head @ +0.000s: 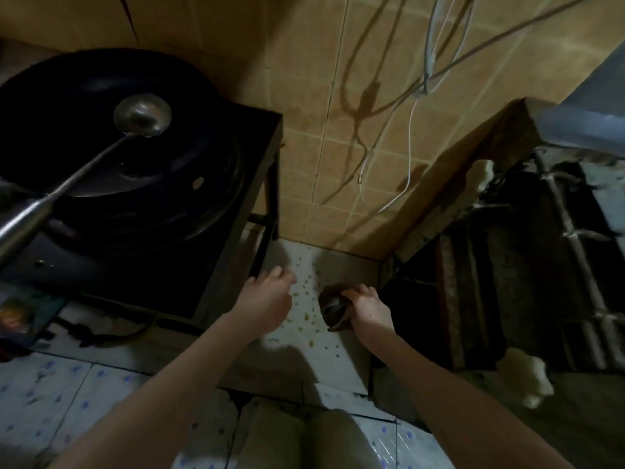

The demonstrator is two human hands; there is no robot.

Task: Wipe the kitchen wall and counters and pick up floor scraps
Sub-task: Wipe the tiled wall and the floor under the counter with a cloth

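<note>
Several small yellowish scraps (306, 294) lie scattered on the pale floor tile (341, 363) in the corner between the stove stand and the wall. My left hand (267, 297) reaches down over the left side of the scraps, fingers curled; whether it pinches a scrap is hidden. My right hand (367, 308) grips a small dark bag or container (333, 308) that rests on the floor just right of the scraps. The tan tiled wall (338, 147) rises behind them.
A black wok (101, 140) with a metal ladle (142, 115) sits on a dark stove stand (233, 231) at left. Loose cables (409, 137) hang on the wall. A dark grimy shelf unit (524, 282) stands at right. Patterned floor tiles (67, 390) spread in front.
</note>
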